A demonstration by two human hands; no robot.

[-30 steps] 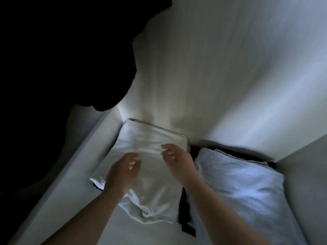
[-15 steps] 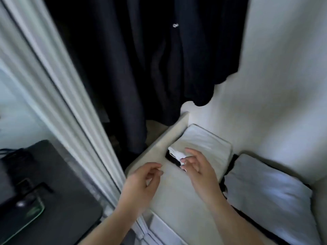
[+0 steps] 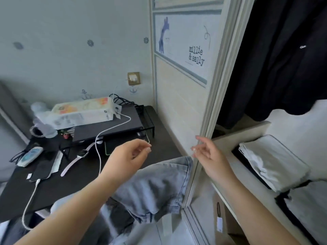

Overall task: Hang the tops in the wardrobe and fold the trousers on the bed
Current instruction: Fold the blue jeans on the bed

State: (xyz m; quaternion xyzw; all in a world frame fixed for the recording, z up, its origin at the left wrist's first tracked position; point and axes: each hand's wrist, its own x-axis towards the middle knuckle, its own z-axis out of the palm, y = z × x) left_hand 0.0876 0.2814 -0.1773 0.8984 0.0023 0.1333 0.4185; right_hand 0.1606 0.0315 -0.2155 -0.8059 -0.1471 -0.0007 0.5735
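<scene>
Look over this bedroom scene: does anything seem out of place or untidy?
Yes. Light blue jeans lie crumpled and unfolded below both empty hands, beside the wardrobe door frame, while the white folded clothes sit neatly stacked on the wardrobe shelf.

Pale grey-blue wall, small anchor and wheel motifs. Brass-coloured socket plate on wall, white plug inserted. Dark bench below, against wall; black riser stand on top. Cream sliding door at right, "millie & sally" panel. Soft daylight.
</scene>
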